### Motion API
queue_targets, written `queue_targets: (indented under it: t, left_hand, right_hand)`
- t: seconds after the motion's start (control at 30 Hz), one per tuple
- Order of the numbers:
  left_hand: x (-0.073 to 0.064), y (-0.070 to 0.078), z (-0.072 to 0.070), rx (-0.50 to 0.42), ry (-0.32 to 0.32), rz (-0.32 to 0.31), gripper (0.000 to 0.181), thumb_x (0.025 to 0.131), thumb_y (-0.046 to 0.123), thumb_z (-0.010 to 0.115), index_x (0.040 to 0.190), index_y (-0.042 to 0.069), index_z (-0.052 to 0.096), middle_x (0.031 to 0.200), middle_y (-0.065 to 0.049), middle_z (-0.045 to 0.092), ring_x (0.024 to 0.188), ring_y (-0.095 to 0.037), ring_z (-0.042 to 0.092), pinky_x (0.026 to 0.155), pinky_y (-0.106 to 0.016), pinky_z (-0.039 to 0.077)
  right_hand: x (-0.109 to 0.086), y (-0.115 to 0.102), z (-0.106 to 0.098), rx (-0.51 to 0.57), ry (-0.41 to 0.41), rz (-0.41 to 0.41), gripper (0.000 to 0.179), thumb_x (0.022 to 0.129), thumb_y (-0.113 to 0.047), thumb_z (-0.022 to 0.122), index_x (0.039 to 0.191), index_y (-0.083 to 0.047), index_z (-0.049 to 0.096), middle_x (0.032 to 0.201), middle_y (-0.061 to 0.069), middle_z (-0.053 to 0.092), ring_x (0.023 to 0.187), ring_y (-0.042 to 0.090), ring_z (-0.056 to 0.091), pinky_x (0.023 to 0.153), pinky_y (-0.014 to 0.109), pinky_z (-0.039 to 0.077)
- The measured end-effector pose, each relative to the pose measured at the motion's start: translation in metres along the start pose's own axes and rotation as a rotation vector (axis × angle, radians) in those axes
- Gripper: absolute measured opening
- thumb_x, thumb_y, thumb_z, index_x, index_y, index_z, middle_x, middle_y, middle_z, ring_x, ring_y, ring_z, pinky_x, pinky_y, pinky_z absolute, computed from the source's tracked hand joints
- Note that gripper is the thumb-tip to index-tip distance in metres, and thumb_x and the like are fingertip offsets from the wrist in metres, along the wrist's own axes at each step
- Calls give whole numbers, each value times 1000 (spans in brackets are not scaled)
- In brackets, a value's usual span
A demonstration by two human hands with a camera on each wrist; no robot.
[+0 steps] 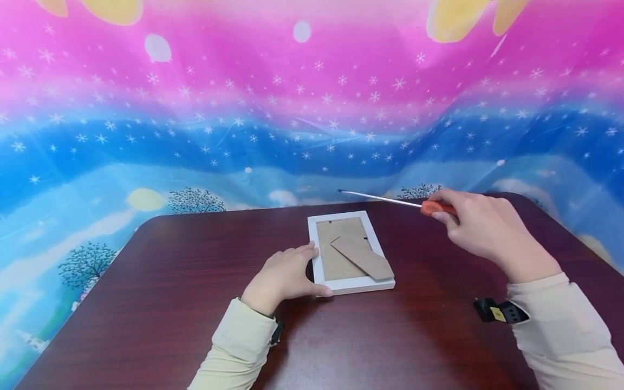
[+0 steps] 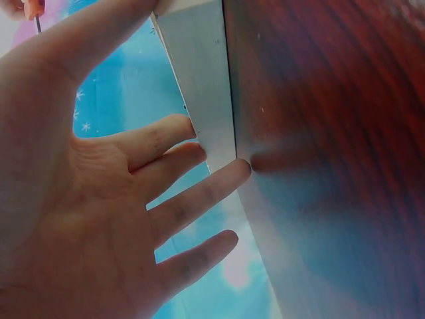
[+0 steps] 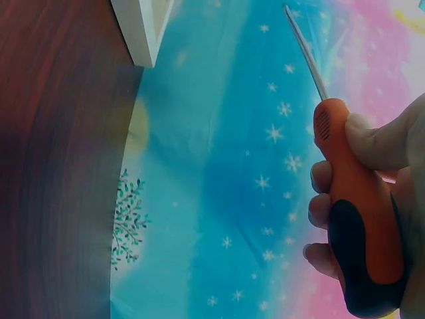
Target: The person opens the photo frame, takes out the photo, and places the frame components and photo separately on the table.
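A white picture frame (image 1: 358,283) lies face down on the table, showing its brown backing board (image 1: 331,262) and a slanted easel leg (image 1: 363,259). My left hand (image 1: 287,273) touches its left side, thumb at the near left corner. In the left wrist view, its straight, spread fingers (image 2: 199,199) reach the side of the frame (image 2: 199,80). To the right, my right hand (image 1: 492,230) grips a screwdriver (image 1: 434,207) by its orange and black handle (image 3: 362,199). The metal shaft (image 1: 380,199) points left, its dark tip beyond the frame's far edge in the head view.
The dark reddish-brown table (image 1: 170,303) has a glossy top with rounded far corners. Behind it hangs a pink and blue cloth (image 1: 273,108) with snowflakes and trees. Dark straps (image 1: 502,311) circle both wrists over pale sleeves.
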State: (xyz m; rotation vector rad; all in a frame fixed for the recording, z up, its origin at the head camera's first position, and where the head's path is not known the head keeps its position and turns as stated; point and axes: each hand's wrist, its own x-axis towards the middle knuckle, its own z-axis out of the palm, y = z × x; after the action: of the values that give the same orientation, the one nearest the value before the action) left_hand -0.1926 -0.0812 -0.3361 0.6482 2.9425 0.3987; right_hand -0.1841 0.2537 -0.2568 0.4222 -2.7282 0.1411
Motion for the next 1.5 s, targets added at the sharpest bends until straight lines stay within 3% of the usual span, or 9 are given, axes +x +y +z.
queue_targets:
  t: [0.23,0.57,0.83,1.03,1.27,1.5]
  left_hand:
    - [1,0,0,1,0,3,91,72,60,81,144,11,53,150,-7,46,134,-30,47,108,-52,37]
    - [0,0,-1,-3,-2,4,91,72,59,81,143,10,54,150,-8,46,134,-30,47,107,-52,37]
    - [0,1,-1,11,-7,1,90,73,60,80,144,11,53,152,-7,45,134,-30,47,106,-51,39]
    - [0,3,-1,27,-5,-5,90,73,61,80,144,12,53,151,-7,45,134,-30,47,107,-51,38]
    - [-1,9,-1,98,1,-48,91,72,65,77,144,14,54,150,-3,47,129,-28,50,102,-50,41]
    - [-4,25,2,217,10,-84,95,74,69,73,142,6,53,147,-9,50,128,-29,51,103,-48,40]
  right_hand:
    - [-3,12,-9,5,-20,69,25,93,-22,65,118,-18,65,74,2,61,59,20,50,51,38,40]
    - [-7,28,-14,1,15,114,30,94,-24,61,122,-15,63,69,2,57,58,21,47,46,36,36]
    - [-9,34,-14,-3,29,156,48,95,-52,58,120,-12,63,73,5,54,67,24,48,46,37,34]
    - [-10,33,-14,-10,57,155,49,94,-55,60,116,-11,65,68,4,49,65,23,45,46,36,31]
    - [-9,28,-11,-28,64,155,48,94,-53,60,117,-10,64,63,4,47,59,24,44,43,36,32]
    - [-8,24,-10,-19,68,151,47,94,-52,61,115,-11,65,62,3,50,57,24,46,43,37,34]
